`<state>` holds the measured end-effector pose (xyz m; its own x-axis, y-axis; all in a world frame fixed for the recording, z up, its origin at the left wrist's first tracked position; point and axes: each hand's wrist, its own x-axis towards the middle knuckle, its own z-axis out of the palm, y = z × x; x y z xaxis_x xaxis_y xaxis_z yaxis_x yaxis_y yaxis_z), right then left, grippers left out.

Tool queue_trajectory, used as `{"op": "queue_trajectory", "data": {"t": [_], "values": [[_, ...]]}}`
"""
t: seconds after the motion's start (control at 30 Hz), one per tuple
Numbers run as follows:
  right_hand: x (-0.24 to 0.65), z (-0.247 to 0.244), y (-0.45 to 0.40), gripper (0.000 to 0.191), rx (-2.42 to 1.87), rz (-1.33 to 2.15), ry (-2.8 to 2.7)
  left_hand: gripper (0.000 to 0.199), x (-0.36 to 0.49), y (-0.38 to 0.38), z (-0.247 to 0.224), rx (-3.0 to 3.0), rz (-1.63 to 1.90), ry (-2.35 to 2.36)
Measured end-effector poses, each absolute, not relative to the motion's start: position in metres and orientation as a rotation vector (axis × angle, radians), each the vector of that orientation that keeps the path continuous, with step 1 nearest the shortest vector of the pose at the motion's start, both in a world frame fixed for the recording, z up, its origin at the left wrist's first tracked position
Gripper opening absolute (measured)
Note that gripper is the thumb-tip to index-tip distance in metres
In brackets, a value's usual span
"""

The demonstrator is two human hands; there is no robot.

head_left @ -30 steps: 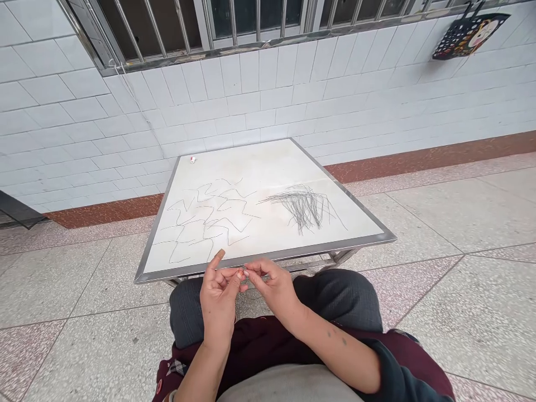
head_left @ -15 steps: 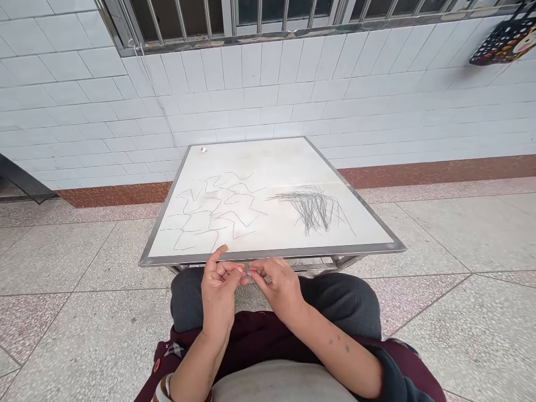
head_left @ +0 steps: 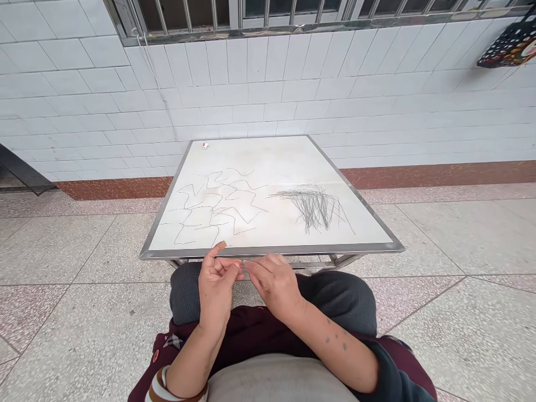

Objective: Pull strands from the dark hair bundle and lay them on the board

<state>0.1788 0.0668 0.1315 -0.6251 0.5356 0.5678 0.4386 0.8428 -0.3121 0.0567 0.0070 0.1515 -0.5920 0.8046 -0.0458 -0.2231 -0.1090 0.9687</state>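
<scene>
My left hand (head_left: 218, 285) is in front of the table's near edge, thumb and forefinger pinched together and another finger, with a tan wrap at its tip, held up. Close beside it, my right hand (head_left: 274, 282) also pinches, its fingertips almost touching the left ones. A thin dark wire lies between the fingertips, mostly hidden by them. Several bent, zigzag thin wires (head_left: 226, 195) are spread over the left half of the white table (head_left: 268, 156). To the right sits a loose heap of straighter dark wires (head_left: 316, 206).
A small white and red item (head_left: 205, 146) rests at the table's far left corner. The grey metal rim (head_left: 272, 249) runs just beyond my hands and knees. Behind stands a white tiled wall (head_left: 268, 84) with a barred window; a patterned bag (head_left: 505, 47) hangs at right.
My right hand has turned slightly, its fingers now more closed over the fingertips of the left. The view has shifted a little; the wires on the table lie as before.
</scene>
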Motion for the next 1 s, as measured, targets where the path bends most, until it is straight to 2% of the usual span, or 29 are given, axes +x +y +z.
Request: {"op": "queue_trajectory", "data": {"t": [0.3,0.53,0.7,0.8,0.9,1.0], "values": [[0.178,0.127,0.07,0.023,-0.658,0.283,-2.389,0.042,0.052,0.007,0.147,0.844,1.656,1.583],[0.176,0.115,0.074,0.017,-0.667,0.657,-2.223,0.043,0.05,0.009,0.143,0.881,1.598,1.582],[0.174,0.105,0.074,0.017,-0.675,0.746,-2.176,0.045,0.043,0.012,0.137,0.949,1.543,1.635],[0.174,0.101,0.076,0.014,-0.774,1.037,-2.059,0.049,0.039,0.013,0.137,0.932,1.52,1.61],[0.181,0.103,0.082,0.028,-0.821,1.45,-1.797,0.053,0.032,0.012,0.142,0.863,1.505,1.595],[0.194,0.109,0.089,0.043,-0.75,1.604,-1.581,0.055,0.023,0.01,0.147,0.783,1.531,1.63]]}}
